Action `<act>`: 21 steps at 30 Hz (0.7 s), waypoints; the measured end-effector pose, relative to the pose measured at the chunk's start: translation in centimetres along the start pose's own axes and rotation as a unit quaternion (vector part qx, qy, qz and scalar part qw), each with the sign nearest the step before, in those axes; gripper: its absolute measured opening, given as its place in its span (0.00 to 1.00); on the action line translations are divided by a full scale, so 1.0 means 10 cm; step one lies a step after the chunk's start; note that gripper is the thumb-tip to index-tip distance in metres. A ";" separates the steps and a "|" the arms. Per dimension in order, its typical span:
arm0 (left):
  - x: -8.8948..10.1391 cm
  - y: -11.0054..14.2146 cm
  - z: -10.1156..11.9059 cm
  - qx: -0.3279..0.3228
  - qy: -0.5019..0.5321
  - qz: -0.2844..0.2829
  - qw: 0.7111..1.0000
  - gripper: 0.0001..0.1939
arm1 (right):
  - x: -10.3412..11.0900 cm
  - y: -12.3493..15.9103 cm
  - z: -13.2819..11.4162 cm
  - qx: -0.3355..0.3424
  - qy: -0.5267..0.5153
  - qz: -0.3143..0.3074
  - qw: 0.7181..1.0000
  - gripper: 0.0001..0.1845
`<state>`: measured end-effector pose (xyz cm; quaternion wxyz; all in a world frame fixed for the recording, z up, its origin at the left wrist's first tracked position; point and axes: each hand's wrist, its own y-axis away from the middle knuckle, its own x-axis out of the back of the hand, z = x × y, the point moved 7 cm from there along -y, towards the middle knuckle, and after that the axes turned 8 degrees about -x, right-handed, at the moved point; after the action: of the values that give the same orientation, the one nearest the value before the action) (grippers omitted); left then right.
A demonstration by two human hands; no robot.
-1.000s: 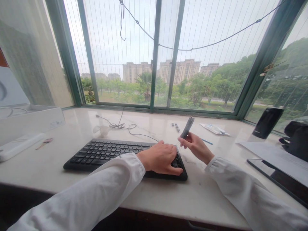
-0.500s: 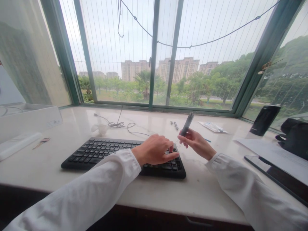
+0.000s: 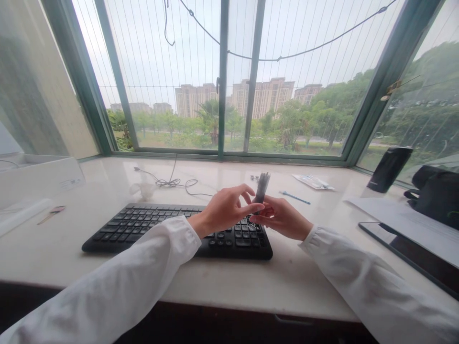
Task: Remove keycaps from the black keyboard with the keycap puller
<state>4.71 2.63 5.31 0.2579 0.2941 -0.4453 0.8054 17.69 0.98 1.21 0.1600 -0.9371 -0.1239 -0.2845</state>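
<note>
Gripping the dark brush [image 3: 263,186] in the right hand [image 3: 283,219] over the right end of the keyboard [image 3: 143,222], touching the brush with the left hand [image 3: 227,209], perhaps for steadying, not showing whether clasping! Holding it upright, probably for pointing the wires [image 3: 253,226] keyward.

right hand [image 3: 285,218]: grips dark tool [image 3: 263,186] over right end of keyboard [image 3: 150,224] | left hand [image 3: 225,210]: thumb and fingers at tool, grip unclear | blue stick [image 3: 294,197]: on white countertop [image 3: 229,291]
</note>
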 end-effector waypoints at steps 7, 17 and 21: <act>0.03 -0.01 0.04 -0.010 0.037 0.053 0.998 0.13 | 0.01 -0.01 -0.04 -0.003 0.057 0.027 0.998 0.18; -0.02 0.00 -0.08 0.030 0.095 0.048 0.994 0.16 | 0.01 0.00 -0.09 0.028 0.086 -0.042 0.995 0.10; -0.06 0.01 -0.11 0.044 0.116 0.045 0.991 0.15 | 0.00 0.00 -0.05 0.005 0.068 -0.048 0.997 0.10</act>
<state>4.82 3.51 4.36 0.2580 0.1897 -0.3889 0.8638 17.45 0.85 1.58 0.1585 -0.9079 -0.1588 -0.3541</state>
